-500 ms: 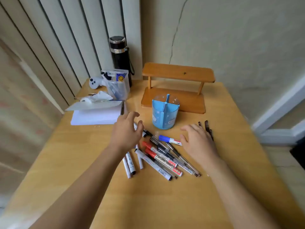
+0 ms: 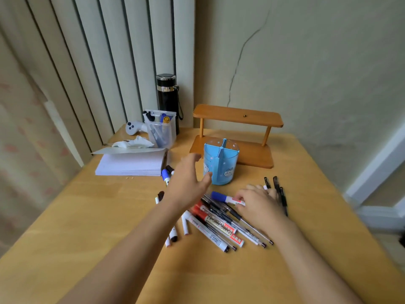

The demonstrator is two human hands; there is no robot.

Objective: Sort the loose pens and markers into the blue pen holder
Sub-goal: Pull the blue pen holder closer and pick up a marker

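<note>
Head cam: the blue holder (image 2: 221, 164) stands upright on the table (image 2: 87, 227), right in front of a little wooden shelf (image 2: 237, 116), and I can't see any pens in it. The left hand (image 2: 186, 183) is up beside the holder with fingers spread, gripping nothing, thumb tip close to the holder's wall. It's kinda blurry.

The right hand (image 2: 258, 205) is down flat on the pile of pens (image 2: 221, 222), with its fingertips on a blue-capped marker (image 2: 226, 198) that lies on top. I honestly can't tell if it's actually pinching it or just touching. A few black pens (image 2: 278, 191) lie just past that hand, and some white markers (image 2: 175, 233) are under the left forearm.

Back left there's a paper stack (image 2: 131, 164), a clear bin (image 2: 162, 130) with stuff in it, a black flask (image 2: 167, 99) and a white controller (image 2: 133, 127).
</note>
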